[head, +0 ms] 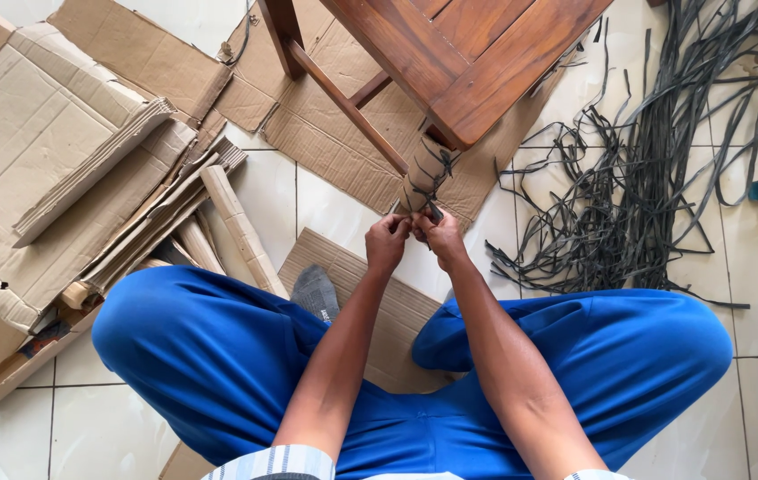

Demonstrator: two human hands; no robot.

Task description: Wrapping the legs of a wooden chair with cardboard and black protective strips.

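Chair [472, 53], wooden, is seen at twelve o'clock, its cardboard-wrapped leg [423, 173] bound with a dark strap [430, 182]. Folded cardboard [59, 160] is piled at nine o'clock, loose straps [646, 178] at two o'clock. The left hand [386, 242] and right hand [439, 236], touching, are closed tight on the strap at the leg's foot.

Home-like packing spot on a tiled floor [752, 267]: flattened cardboard [50, 151], pile of dark straps [646, 178], wooden furniture [468, 53] being wrapped
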